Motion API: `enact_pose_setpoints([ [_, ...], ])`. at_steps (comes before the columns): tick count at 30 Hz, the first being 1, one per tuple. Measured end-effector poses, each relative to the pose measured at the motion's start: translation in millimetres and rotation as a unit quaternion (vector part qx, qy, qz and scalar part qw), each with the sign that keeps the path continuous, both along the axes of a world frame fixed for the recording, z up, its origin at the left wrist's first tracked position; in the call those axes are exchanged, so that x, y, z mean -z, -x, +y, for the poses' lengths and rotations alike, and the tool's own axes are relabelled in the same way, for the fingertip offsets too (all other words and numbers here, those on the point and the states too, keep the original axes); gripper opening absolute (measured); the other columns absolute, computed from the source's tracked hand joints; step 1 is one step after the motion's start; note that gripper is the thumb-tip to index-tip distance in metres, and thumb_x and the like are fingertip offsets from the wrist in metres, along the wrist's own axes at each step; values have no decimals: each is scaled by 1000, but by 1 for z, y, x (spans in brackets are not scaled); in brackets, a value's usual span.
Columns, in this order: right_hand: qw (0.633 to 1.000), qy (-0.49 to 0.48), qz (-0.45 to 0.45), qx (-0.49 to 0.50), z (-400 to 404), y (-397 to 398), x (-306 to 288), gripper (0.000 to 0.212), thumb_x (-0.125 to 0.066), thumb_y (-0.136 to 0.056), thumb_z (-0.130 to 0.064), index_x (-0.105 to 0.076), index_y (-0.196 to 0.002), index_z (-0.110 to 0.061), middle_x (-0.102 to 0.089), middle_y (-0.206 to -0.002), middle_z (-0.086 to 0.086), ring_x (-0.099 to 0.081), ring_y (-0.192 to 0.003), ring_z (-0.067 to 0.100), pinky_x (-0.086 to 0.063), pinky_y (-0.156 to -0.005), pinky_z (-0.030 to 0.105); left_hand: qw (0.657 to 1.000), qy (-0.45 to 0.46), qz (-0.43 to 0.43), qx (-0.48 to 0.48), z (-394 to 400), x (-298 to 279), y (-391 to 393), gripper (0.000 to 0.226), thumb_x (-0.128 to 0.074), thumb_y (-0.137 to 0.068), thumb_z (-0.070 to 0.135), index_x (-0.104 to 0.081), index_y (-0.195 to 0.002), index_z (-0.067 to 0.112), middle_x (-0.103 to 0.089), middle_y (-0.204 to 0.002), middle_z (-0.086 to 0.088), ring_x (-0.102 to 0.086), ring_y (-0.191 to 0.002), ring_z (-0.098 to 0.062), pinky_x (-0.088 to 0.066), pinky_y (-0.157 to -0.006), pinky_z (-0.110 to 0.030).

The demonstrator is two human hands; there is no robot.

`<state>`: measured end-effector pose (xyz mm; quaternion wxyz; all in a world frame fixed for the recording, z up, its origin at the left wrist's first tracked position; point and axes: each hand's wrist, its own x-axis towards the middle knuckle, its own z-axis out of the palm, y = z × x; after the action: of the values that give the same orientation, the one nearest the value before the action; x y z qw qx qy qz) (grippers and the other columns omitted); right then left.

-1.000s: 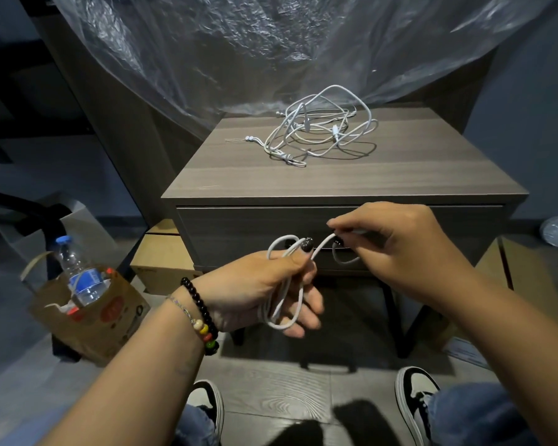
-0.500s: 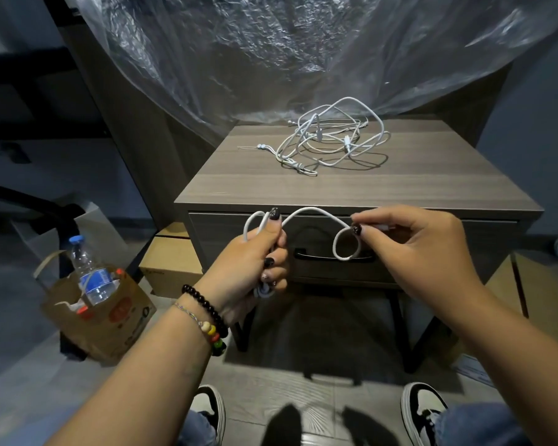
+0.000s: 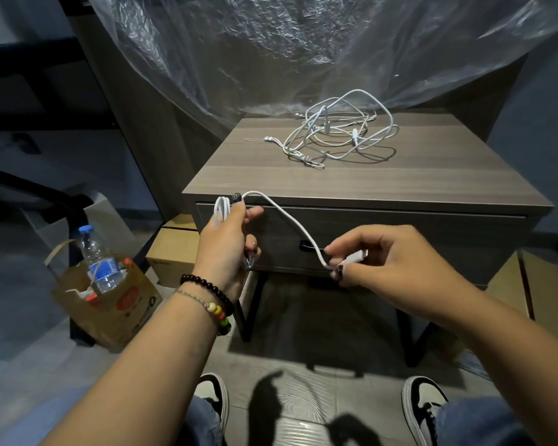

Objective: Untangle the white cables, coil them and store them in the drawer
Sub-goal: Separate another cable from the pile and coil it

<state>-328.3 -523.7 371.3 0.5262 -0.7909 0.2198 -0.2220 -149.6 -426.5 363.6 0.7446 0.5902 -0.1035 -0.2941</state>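
My left hand grips a small bundle of coiled white cable in front of the nightstand's left corner. The cable's free length arcs down to my right hand, which pinches the end near its white plug. Both hands hover in front of the closed drawer, whose dark handle shows between them. A tangled heap of white cables lies on top of the grey wooden nightstand, toward the back.
Clear plastic sheeting hangs behind the nightstand. A brown paper bag with a water bottle stands on the floor at left, next to a cardboard box. More cardboard lies at right. My shoes are below.
My right hand has dropped lower and drawn the cable's end out, opening the small loop into one long arc. My left hand has risen and keeps the coil. The view shifted left.
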Motion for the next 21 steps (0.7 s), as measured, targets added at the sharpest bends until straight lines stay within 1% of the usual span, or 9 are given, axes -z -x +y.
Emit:
enact_pose_setpoints([
  [3, 978, -200, 42, -43, 3, 0, -1, 25, -54, -82, 20, -69, -93, 3, -69, -88, 19, -72, -74, 24, -58, -61, 24, 998, 48, 14, 27, 2, -6, 3, 19, -44, -101, 24, -59, -103, 12, -68, -119, -2, -33, -39, -6, -35, -43, -18],
  [5, 964, -258, 46, -47, 5, -1, 1, 25, -52, -82, 22, -67, -93, 5, -68, -89, 21, -72, -77, 28, -59, -63, 26, 993, 91, 43, 54, 3, -9, 3, 21, -41, -101, 25, -56, -95, 12, -68, -119, -6, -31, -38, -5, -34, -41, -16],
  [8, 960, -274, 49, -36, 9, -5, 5, 25, -52, -81, 23, -67, -92, 6, -67, -90, 22, -73, -78, 30, -60, -66, 28, 982, 130, 85, 111, 5, -10, 2, 26, -33, -103, 31, -45, -86, 15, -68, -118, -11, -29, -35, -3, -29, -38, -13],
  [12, 953, -290, 87, -26, 13, -6, 11, 26, -50, -82, 23, -66, -94, 7, -66, -95, 25, -73, -80, 31, -60, -65, 27, 981, 110, 88, 136, 5, -3, 3, 26, -38, -101, 32, -51, -102, 10, -70, -114, -9, -29, -35, -3, -25, -38, -13],
  [14, 940, -328, 89, -26, 14, -7, 11, 28, -48, -83, 23, -66, -95, 6, -66, -93, 23, -73, -80, 31, -60, -64, 27, 986, 89, 63, 124, 4, 0, 4, 29, -49, -96, 26, -58, -113, 4, -72, -96, -4, -30, -36, -2, -26, -39, -12],
  [16, 923, -378, 70, -9, 13, -8, 9, 27, -46, -85, 22, -65, -96, 7, -66, -90, 24, -73, -78, 31, -60, -61, 27, 989, 85, 46, 114, 4, 2, 4, 39, -61, -85, 21, -61, -117, 0, -62, -74, 1, -32, -36, -2, -27, -38, -12],
  [17, 916, -397, 55, 6, 12, -8, 8, 26, -46, -85, 22, -64, -97, 7, -66, -89, 24, -72, -76, 30, -60, -59, 27, 990, 84, 42, 109, 4, 2, 4, 44, -64, -78, 21, -62, -117, 0, -58, -70, 2, -32, -36, -2, -28, -38, -12],
  [18, 911, -410, 40, 23, 11, -9, 7, 25, -47, -86, 21, -63, -99, 7, -67, -88, 25, -72, -73, 29, -59, -57, 26, 990, 82, 36, 107, 4, 1, 4, 43, -65, -76, 20, -64, -115, 2, -57, -69, 2, -33, -36, -2, -28, -38, -13],
  [21, 903, -423, 3, 76, 8, -10, 4, 23, -50, -88, 16, -60, -103, 2, -70, -81, 21, -69, -63, 22, -57, -53, 23, 992, 76, 20, 101, 2, 1, 4, 20, -53, -94, 17, -67, -105, 8, -58, -71, 3, -34, -37, -2, -31, -39, -13],
])
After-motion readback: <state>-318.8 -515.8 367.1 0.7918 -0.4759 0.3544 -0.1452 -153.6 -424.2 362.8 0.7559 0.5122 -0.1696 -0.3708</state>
